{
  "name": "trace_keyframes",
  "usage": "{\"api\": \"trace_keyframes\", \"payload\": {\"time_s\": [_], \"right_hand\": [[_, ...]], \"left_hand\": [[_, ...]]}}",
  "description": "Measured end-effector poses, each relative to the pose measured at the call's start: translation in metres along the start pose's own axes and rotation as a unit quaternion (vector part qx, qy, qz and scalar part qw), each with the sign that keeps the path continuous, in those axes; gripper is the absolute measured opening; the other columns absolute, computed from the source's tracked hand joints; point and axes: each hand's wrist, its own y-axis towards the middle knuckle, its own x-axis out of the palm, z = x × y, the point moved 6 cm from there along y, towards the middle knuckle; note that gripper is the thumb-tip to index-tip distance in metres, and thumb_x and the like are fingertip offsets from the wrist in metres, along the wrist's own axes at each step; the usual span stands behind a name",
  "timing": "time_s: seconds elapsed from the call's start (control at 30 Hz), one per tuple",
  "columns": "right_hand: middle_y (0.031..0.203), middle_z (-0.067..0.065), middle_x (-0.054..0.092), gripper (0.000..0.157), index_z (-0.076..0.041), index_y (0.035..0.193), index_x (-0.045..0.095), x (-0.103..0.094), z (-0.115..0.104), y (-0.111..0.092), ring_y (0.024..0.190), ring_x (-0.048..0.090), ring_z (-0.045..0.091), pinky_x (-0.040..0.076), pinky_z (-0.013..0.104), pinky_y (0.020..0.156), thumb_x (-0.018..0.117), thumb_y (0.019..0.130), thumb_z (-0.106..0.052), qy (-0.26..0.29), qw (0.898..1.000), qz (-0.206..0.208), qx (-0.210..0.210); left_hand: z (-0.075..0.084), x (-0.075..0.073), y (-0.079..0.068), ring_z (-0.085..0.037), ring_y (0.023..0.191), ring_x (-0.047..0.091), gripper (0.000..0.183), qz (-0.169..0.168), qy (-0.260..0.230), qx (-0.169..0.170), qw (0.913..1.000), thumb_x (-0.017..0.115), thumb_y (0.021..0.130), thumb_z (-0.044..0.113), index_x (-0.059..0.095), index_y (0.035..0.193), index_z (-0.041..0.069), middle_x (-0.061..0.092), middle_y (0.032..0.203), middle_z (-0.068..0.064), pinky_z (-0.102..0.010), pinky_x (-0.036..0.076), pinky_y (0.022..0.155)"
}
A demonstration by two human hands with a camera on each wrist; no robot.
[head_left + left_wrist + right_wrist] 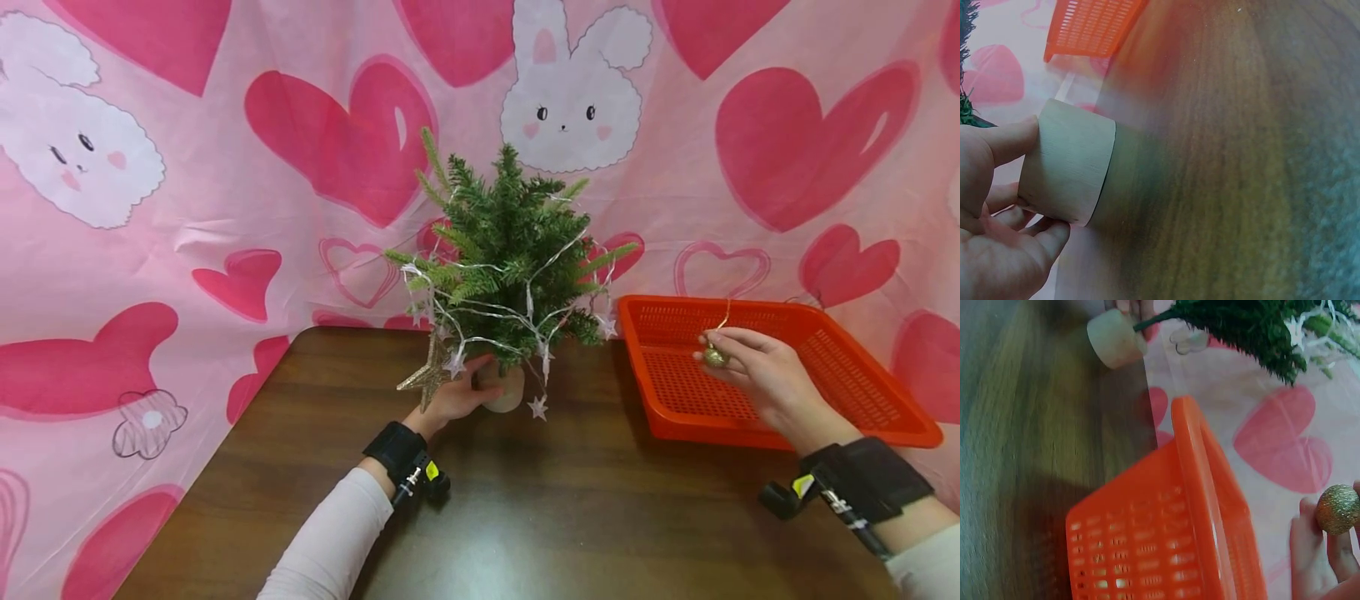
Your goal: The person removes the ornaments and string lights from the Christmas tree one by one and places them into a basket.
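A small artificial Christmas tree [510, 242] stands on the table, its round pale base [1069, 162] gripped between the thumb and fingers of my left hand [457, 396]. Clear-wired string lights with star-shaped bulbs [537, 407] wind around its branches. A gold glitter star [429, 377] hangs low on the tree's left, beside my left wrist. My right hand [765, 367] pinches a small gold glitter bauble [1339, 509], held over the orange basket. A thin hanging loop [723, 313] rises from the bauble.
The orange plastic basket [648, 408] with perforated sides sits on the table to the right of the tree. Brown wooden table top [570, 517] stretches in front. A pink cloth [217, 167] with hearts and rabbits hangs close behind.
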Motion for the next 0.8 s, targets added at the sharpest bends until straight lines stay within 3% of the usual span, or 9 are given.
{"api": "trace_keyframes", "payload": {"time_s": [0.13, 0.23, 0.4, 0.5, 0.63, 0.7, 0.8], "right_hand": [[0.086, -0.006, 0.072, 0.014, -0.016, 0.099, 0.072, -0.013, 0.003, 0.003, 0.078, 0.069, 0.009, 0.055, 0.025, 0.069, 0.065, 0.088, -0.019, -0.061, 0.998, 0.028, 0.008], [0.084, -0.015, 0.069, 0.021, -0.018, 0.104, 0.07, -0.024, 0.005, 0.004, 0.077, 0.065, 0.004, 0.054, 0.02, 0.067, 0.066, 0.087, -0.03, -0.177, 0.982, 0.053, 0.02], [0.084, -0.023, 0.065, 0.048, -0.008, 0.121, 0.06, -0.036, 0.008, 0.005, 0.078, 0.06, 0.002, 0.052, 0.018, 0.069, 0.06, 0.088, -0.042, -0.366, 0.929, 0.058, 0.02], [0.09, -0.011, 0.069, 0.054, -0.002, 0.123, 0.058, -0.037, 0.01, 0.008, 0.08, 0.061, 0.009, 0.053, 0.024, 0.071, 0.059, 0.089, -0.044, -0.447, 0.893, 0.043, 0.009], [0.101, 0.013, 0.069, 0.053, -0.003, 0.118, 0.062, -0.037, 0.013, 0.011, 0.085, 0.061, 0.022, 0.053, 0.04, 0.074, 0.06, 0.088, -0.046, -0.538, 0.843, 0.024, 0.003], [0.103, 0.018, 0.068, 0.05, -0.003, 0.116, 0.063, -0.037, 0.016, 0.013, 0.085, 0.062, 0.025, 0.052, 0.045, 0.074, 0.062, 0.086, -0.045, -0.562, 0.827, 0.017, 0.004], [0.1, 0.017, 0.069, 0.044, -0.004, 0.111, 0.066, -0.037, 0.018, 0.015, 0.082, 0.063, 0.023, 0.053, 0.044, 0.072, 0.066, 0.085, -0.04, -0.584, 0.812, 0.004, 0.007]], "left_hand": [[0.0, 0.0, 0.0, -0.042, 0.13, 0.036, 0.069, 0.0, -0.004, 0.005, 1.0, 0.063, 0.089, 0.034, 0.028, 0.147, 0.021, 0.033, 0.148, -0.018, -0.051, 0.035, 0.102], [0.0, -0.001, 0.0, -0.044, 0.127, 0.039, 0.069, 0.006, 0.014, 0.0, 0.9999, 0.063, 0.088, 0.036, 0.029, 0.146, 0.024, 0.037, 0.146, -0.02, -0.051, 0.037, 0.099], [0.0, -0.002, -0.002, -0.045, 0.125, 0.042, 0.069, 0.007, 0.039, -0.013, 0.9991, 0.062, 0.087, 0.041, 0.028, 0.146, 0.028, 0.039, 0.144, -0.022, -0.051, 0.039, 0.096], [0.001, -0.002, -0.002, -0.045, 0.126, 0.041, 0.069, 0.009, 0.036, -0.011, 0.9992, 0.063, 0.087, 0.041, 0.029, 0.146, 0.028, 0.038, 0.144, -0.021, -0.051, 0.038, 0.098], [0.0, -0.002, 0.0, -0.044, 0.127, 0.04, 0.068, 0.01, 0.02, 0.002, 0.9997, 0.063, 0.088, 0.037, 0.03, 0.146, 0.025, 0.037, 0.146, -0.019, -0.051, 0.037, 0.099], [-0.001, -0.001, 0.001, -0.042, 0.129, 0.038, 0.067, 0.01, 0.008, 0.011, 0.9998, 0.063, 0.088, 0.035, 0.03, 0.146, 0.022, 0.035, 0.147, -0.017, -0.051, 0.036, 0.101], [-0.002, 0.001, 0.003, -0.039, 0.132, 0.035, 0.068, 0.01, -0.007, 0.022, 0.9997, 0.064, 0.088, 0.032, 0.031, 0.146, 0.02, 0.033, 0.149, -0.015, -0.051, 0.032, 0.104]]}}
